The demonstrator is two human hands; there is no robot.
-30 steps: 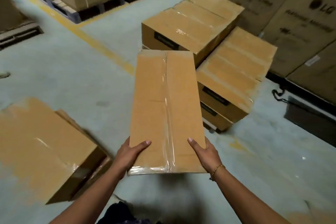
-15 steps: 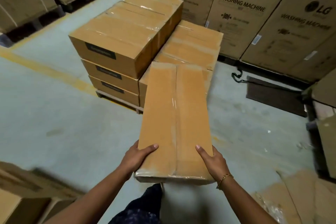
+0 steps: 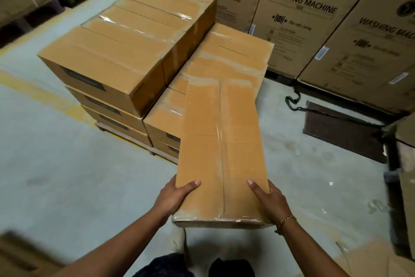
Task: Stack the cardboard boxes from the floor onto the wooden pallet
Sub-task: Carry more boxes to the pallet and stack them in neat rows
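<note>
I carry a long taped cardboard box [image 3: 222, 142] in front of me, held at its near end. My left hand [image 3: 174, 195] grips the near left corner, thumb on top. My right hand [image 3: 270, 200] grips the near right corner, a bracelet on its wrist. Ahead stands the wooden pallet [image 3: 125, 134], only its front edge showing. On it the left stack [image 3: 125, 52] is three boxes high and the right stack [image 3: 224, 61] is two high. The far end of my box hangs over the right stack's near edge.
Large washing machine cartons [image 3: 296, 18] line the wall behind the pallet. A dark flat board [image 3: 343, 130] and a green strap [image 3: 292, 101] lie on the floor at right. More cardboard sits at the right edge [image 3: 404, 164] and bottom left. A yellow floor line [image 3: 45, 97] runs left.
I have walked closer to the pallet; the stacks now loom larger and the carried box's far end overlaps the lower right stack. Both hands keep the same hold.
</note>
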